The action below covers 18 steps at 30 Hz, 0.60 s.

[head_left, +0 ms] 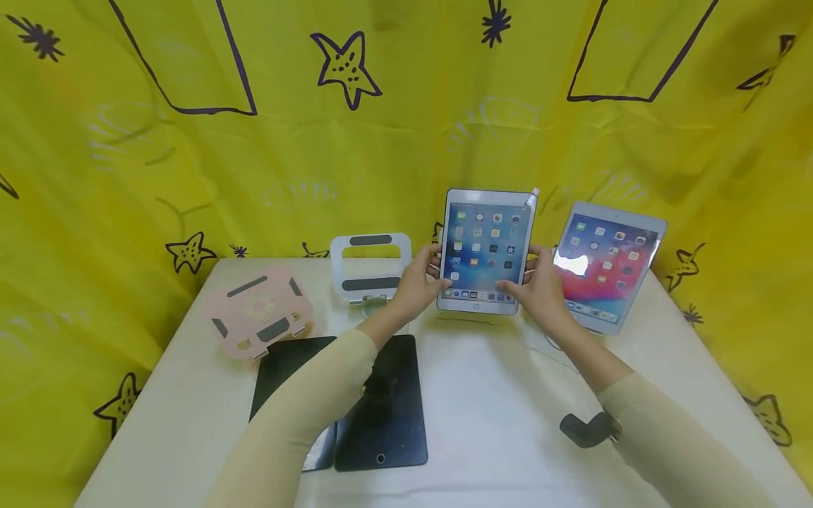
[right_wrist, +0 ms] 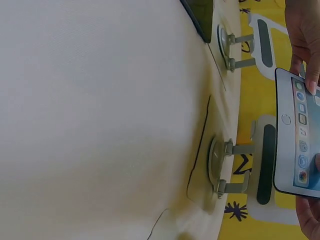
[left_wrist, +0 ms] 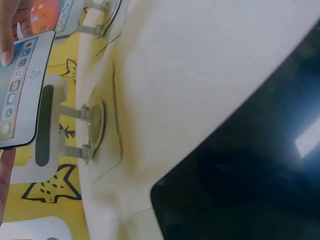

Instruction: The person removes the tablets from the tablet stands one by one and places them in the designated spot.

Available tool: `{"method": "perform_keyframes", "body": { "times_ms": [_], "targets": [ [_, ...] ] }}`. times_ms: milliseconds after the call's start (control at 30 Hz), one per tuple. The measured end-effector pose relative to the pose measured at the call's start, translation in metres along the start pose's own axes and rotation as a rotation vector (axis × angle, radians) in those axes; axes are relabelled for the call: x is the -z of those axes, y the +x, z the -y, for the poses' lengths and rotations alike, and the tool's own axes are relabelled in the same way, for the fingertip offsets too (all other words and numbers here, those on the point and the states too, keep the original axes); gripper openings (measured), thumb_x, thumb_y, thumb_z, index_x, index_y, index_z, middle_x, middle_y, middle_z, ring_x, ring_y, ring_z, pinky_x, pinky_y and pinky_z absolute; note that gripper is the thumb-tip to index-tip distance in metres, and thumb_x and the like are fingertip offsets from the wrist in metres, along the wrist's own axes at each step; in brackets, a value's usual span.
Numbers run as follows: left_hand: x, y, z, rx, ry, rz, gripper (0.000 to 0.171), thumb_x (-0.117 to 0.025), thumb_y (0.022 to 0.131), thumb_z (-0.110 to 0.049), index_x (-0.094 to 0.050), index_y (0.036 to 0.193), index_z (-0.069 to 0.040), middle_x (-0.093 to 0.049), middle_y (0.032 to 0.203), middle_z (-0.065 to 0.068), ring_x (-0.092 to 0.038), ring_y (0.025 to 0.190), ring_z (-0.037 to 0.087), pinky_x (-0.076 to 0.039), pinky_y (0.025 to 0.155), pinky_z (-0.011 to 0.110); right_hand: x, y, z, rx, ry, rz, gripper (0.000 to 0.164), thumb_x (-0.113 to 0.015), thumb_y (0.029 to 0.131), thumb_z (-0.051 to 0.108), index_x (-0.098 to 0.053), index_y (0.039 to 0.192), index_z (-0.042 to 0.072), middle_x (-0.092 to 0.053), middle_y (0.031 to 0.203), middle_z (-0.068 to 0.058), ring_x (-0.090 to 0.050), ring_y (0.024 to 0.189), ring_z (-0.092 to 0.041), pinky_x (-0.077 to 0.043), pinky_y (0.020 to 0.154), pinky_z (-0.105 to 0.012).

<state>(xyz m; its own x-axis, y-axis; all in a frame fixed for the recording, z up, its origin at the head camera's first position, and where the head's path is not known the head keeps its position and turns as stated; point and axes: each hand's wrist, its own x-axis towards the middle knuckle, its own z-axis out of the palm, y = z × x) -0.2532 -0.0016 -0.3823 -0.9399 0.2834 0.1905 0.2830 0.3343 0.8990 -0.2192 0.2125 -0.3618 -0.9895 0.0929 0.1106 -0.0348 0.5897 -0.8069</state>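
I'm watching the left hand [head_left: 422, 280] and right hand [head_left: 537, 283] pinching a white-framed tablet [head_left: 484, 240] by its sides, app icons [head_left: 493, 248] showing, lettering looking too small to read

A: What's held?
B: White-framed tablet with lit icons [left_wrist: 27, 95]; right hand [left_wrist: 12, 25] thumb on screen, left hand [left_wrist: 6, 175] at lower edge.
A: Behind it?
B: White stand with dark pad [left_wrist: 45, 125], hinged base on pale tabletop [left_wrist: 165, 90].
A: Others?
B: Glossy black tablet [left_wrist: 240, 165] right, red-orange-screened tablet [left_wrist: 47, 15] top, yellow star-print cloth [left_wrist: 72, 215].
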Motion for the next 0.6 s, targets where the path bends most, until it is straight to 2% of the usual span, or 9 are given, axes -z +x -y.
{"method": "perform_keyframes", "body": {
  "times_ms": [133,433,600],
  "targets": [
    [-0.002,-0.011,0.004,0.033,-0.048,0.003,0.055,-0.066,0.086,0.000,-0.041,0.134,-0.007,-0.055,0.107,0.012,-0.053,0.091,0.020,-0.048,0.078,0.028,0.001,-0.009,0.000,-0.013,-0.020,0.038,0.078,-0.073,0.083,0.010,-0.021,0.141,0.000,-0.047,0.111,-0.020,-0.053,0.096,-0.031,-0.051,0.084,-0.037],
    [-0.005,-0.033,0.011,0.036,-0.091,0.011,0.054,-0.067,0.084,0.001,-0.043,0.133,-0.007,-0.057,0.103,0.011,-0.053,0.084,0.018,-0.048,0.071,0.023,0.000,-0.023,-0.005,-0.028,-0.054,0.076,0.074,-0.075,0.080,0.010,-0.026,0.136,0.001,-0.047,0.105,-0.017,-0.051,0.090,-0.028,-0.048,0.072,-0.021],
    [-0.004,-0.043,0.013,0.053,-0.145,0.031,0.056,-0.068,0.083,0.001,-0.044,0.133,-0.005,-0.056,0.102,0.012,-0.053,0.083,0.016,-0.051,0.070,0.022,0.001,-0.032,-0.005,-0.035,-0.054,0.102,0.075,-0.075,0.081,0.010,-0.026,0.137,0.001,-0.047,0.105,-0.017,-0.051,0.090,-0.027,-0.048,0.071,-0.022]
  ]
}}
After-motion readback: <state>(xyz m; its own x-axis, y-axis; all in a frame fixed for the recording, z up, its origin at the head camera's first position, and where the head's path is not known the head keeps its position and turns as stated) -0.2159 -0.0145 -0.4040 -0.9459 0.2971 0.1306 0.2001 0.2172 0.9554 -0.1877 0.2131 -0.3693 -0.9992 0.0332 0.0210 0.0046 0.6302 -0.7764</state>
